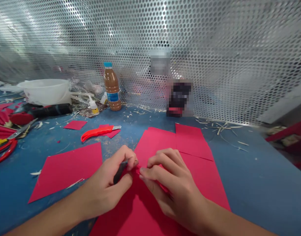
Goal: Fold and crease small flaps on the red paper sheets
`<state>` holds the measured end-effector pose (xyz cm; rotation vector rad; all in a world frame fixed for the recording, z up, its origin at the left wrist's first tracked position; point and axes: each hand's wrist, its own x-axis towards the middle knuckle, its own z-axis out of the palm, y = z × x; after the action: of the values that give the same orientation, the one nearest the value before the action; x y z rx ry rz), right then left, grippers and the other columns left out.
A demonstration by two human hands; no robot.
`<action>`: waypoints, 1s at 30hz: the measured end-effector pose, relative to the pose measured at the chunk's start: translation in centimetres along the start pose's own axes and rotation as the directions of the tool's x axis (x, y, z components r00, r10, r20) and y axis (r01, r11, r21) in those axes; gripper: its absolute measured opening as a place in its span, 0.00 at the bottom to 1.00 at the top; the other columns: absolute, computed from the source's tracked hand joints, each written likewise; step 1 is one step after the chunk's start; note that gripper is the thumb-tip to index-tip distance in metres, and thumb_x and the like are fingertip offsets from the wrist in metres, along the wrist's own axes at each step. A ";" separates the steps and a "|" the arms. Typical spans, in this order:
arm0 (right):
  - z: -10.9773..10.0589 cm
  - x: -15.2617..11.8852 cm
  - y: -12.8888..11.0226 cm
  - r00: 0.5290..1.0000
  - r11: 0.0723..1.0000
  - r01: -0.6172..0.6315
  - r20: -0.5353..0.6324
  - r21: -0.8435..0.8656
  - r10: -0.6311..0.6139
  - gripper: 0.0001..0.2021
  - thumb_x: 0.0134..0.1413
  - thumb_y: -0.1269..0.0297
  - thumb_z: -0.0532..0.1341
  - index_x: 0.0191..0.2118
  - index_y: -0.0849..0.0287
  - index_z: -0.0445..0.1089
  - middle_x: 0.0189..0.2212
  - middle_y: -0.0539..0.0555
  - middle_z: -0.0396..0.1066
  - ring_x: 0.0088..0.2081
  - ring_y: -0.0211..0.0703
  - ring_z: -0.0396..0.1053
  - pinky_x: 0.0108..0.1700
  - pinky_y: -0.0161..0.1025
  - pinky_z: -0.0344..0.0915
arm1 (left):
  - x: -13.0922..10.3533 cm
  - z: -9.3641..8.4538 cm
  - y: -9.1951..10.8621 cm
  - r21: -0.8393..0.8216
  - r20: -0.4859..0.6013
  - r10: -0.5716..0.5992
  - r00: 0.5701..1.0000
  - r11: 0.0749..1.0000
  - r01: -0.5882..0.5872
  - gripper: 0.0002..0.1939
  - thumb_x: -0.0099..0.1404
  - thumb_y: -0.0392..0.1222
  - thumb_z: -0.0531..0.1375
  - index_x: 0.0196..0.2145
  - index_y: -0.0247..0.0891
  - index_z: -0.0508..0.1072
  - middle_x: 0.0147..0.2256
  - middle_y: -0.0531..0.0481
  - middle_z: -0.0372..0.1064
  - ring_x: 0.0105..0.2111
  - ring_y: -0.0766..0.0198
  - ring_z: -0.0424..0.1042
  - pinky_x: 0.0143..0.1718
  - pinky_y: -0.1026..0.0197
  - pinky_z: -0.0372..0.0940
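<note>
My left hand [113,183] is closed, with a slim black object [119,172] showing between its curled fingers and thumb; its kind is mostly hidden. Its fingertips meet those of my right hand [171,183] over a small piece of red paper [138,169]. The thumb and index finger of my right hand pinch that piece, and the other fingers are bent. Both hands are above large red paper sheets [155,139] that overlap on the table. A smaller red paper piece [193,139] lies on their far right part.
Left of my hands are a red paper sheet [69,168], an orange-handled cutter [98,132] and scissors [5,149]. Farther back stand a white bowl [47,93], a small glue bottle [93,106] and a brown drink bottle [112,87]. A perforated metal panel [214,49] bounds the blue table [258,177].
</note>
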<state>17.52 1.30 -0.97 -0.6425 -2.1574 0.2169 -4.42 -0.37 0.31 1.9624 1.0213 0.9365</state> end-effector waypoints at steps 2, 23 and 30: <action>0.1 -0.1 -0.1 1.000 0.999 0.016 0.013 -0.033 -0.015 0.09 0.65 0.79 0.61 0.39 0.58 0.72 0.37 0.54 0.74 0.41 0.46 0.65 0.43 0.46 0.60 | 0.0 0.1 0.0 -0.004 0.027 -0.015 1.000 1.000 0.015 0.11 0.70 0.28 0.49 0.39 0.46 0.58 0.38 0.53 0.59 0.38 0.62 0.63 0.39 0.59 0.64; 0.1 0.5 0.4 0.980 0.980 -0.153 -0.108 0.127 0.167 0.08 0.66 0.76 0.62 0.42 0.53 0.69 0.37 0.52 0.74 0.42 0.48 0.69 0.45 0.47 0.65 | 1.0 -1.4 -0.4 0.373 0.001 0.136 0.991 0.919 -0.126 0.04 0.75 0.36 0.55 0.40 0.42 0.68 0.38 0.51 0.70 0.37 0.61 0.70 0.39 0.59 0.65; -0.1 0.0 -0.4 0.999 0.998 0.009 0.038 0.059 -0.011 0.27 0.59 0.83 0.56 0.61 0.57 0.59 0.44 0.56 0.70 0.43 0.50 0.63 0.47 0.49 0.64 | 1.2 -0.6 0.1 0.739 0.131 0.472 0.872 0.540 -0.403 0.08 0.73 0.30 0.57 0.35 0.37 0.70 0.32 0.48 0.73 0.36 0.55 0.70 0.43 0.52 0.64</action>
<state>17.49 0.96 -0.79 -0.5987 -2.1822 0.2881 -4.36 0.75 0.98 3.0261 1.0813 0.9373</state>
